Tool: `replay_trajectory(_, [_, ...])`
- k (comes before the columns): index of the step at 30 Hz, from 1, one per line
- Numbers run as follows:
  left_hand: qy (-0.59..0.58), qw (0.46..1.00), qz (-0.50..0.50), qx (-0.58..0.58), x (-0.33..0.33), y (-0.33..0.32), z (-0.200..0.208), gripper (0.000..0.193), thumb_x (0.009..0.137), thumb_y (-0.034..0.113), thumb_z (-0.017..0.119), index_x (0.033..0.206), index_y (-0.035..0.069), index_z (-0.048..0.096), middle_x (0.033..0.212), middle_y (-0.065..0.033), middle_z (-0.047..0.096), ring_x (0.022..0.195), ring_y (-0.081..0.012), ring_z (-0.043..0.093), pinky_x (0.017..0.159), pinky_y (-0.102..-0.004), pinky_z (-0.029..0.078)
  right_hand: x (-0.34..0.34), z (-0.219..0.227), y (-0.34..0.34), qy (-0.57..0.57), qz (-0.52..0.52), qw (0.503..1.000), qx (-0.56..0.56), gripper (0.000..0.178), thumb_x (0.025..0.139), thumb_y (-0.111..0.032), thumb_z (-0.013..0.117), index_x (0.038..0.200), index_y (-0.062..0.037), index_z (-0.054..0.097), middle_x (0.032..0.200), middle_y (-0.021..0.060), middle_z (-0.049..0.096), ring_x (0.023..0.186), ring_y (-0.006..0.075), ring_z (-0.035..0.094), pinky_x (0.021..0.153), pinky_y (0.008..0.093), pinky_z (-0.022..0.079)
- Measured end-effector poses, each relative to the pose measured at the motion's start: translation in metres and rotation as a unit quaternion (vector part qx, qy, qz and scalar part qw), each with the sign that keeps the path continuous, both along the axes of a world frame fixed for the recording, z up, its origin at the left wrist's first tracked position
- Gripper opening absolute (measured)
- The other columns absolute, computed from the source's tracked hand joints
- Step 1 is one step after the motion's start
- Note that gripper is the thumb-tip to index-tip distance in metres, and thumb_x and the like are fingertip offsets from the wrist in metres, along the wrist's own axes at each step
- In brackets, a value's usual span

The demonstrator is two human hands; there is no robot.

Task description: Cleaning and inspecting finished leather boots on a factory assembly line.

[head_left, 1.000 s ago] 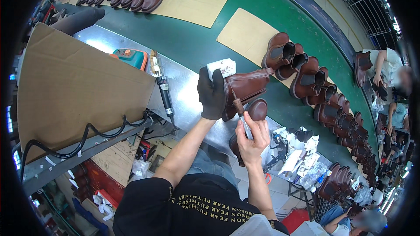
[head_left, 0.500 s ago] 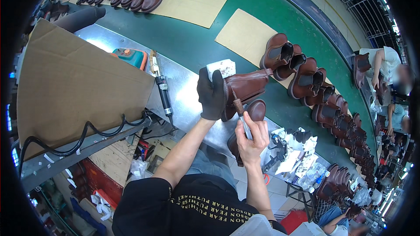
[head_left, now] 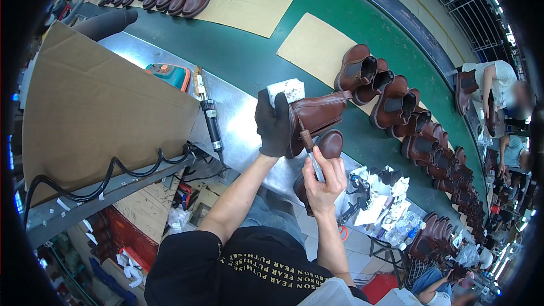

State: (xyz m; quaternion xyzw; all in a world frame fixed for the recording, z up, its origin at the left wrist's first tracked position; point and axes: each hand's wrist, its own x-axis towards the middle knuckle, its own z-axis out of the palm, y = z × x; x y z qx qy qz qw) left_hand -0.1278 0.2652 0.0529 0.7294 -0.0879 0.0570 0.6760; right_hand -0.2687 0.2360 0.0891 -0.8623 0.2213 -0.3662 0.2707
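Note:
My left hand (head_left: 273, 124), in a dark glove, grips a brown leather boot (head_left: 322, 112) by its sole end, the shaft pointing right. Between the gloved fingers and the boot sits a white pad (head_left: 286, 89) with brown stains. My bare right hand (head_left: 325, 181) pinches a slim pen-like brush (head_left: 306, 138) with a pale handle and a brown-stained front part. Its thin tip is at the boot's upper, close to the sole; whether it touches cannot be made out. Just below, a second brown boot (head_left: 329, 143) shows its toe, partly hidden behind my right hand.
A black-handled tool (head_left: 211, 126) and a teal box (head_left: 170, 75) lie on the metal bench at left, beside a big cardboard sheet (head_left: 102, 113). Stained white wipes (head_left: 379, 198) pile up at right. Rows of boots (head_left: 391, 99) line the green conveyor; co-workers (head_left: 494, 82) stand at far right.
My right hand and the brush have shifted slightly left and down along the boot. The left hand keeps its hold. A co-worker at far right has moved an arm.

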Motion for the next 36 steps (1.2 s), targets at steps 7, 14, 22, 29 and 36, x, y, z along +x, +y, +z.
replay_trajectory(7, [0.091, 0.994, -0.054, -0.005, -0.001, 0.006, 0.001, 0.037, 0.094, 0.022, 0.047, 0.117, -0.007, 0.047, 0.107, -0.0167, 0.057, 0.096, -0.0204, 0.053, 0.086, -0.0315, 0.041, -0.001, -0.001, 0.000, 0.006, -0.010, 1.000, -0.002, 0.033, 0.064, 0.004, 0.070, 0.096, -0.0026, 0.068, 0.064, 0.0068, 0.051, 0.059, 0.0213, 0.047, 0.056, 0.0328, 0.040])
replay_trajectory(14, [0.077, 0.996, -0.046, 0.008, -0.001, 0.006, 0.001, 0.036, 0.094, 0.022, 0.047, 0.116, -0.006, 0.048, 0.105, -0.0158, 0.058, 0.093, -0.0201, 0.053, 0.084, -0.0318, 0.041, 0.000, 0.000, 0.002, 0.004, -0.011, 1.000, -0.003, 0.032, 0.064, 0.004, 0.070, 0.096, -0.0019, 0.068, 0.064, 0.0070, 0.052, 0.059, 0.0212, 0.047, 0.056, 0.0326, 0.041])
replay_trajectory(22, [-0.008, 1.000, -0.001, -0.013, 0.001, 0.001, -0.004, 0.020, 0.092, 0.020, 0.050, 0.091, 0.000, 0.049, 0.077, -0.0185, 0.056, 0.069, -0.0319, 0.055, 0.062, -0.0387, 0.042, -0.001, 0.002, 0.005, 0.023, -0.006, 1.000, 0.012, 0.030, 0.068, 0.005, 0.069, 0.097, -0.0007, 0.067, 0.071, 0.0098, 0.058, 0.064, 0.0224, 0.053, 0.062, 0.0311, 0.044])
replay_trajectory(29, [-0.006, 1.000, -0.004, -0.024, 0.000, 0.003, -0.002, 0.019, 0.092, 0.019, 0.050, 0.091, 0.000, 0.049, 0.077, -0.0182, 0.056, 0.069, -0.0314, 0.055, 0.063, -0.0386, 0.042, -0.003, 0.003, 0.003, 0.007, -0.023, 1.000, 0.002, 0.034, 0.064, 0.005, 0.070, 0.097, -0.0020, 0.068, 0.065, 0.0072, 0.052, 0.059, 0.0211, 0.047, 0.057, 0.0328, 0.041])
replay_trajectory(36, [0.005, 0.999, -0.039, -0.029, -0.011, 0.006, 0.002, 0.018, 0.091, 0.018, 0.051, 0.092, 0.000, 0.051, 0.078, -0.0160, 0.058, 0.069, -0.0271, 0.055, 0.064, -0.0361, 0.043, 0.009, 0.015, -0.003, 0.001, -0.005, 1.000, -0.010, 0.034, 0.066, 0.003, 0.070, 0.099, -0.0023, 0.067, 0.065, 0.0070, 0.052, 0.060, 0.0206, 0.048, 0.057, 0.0315, 0.040])
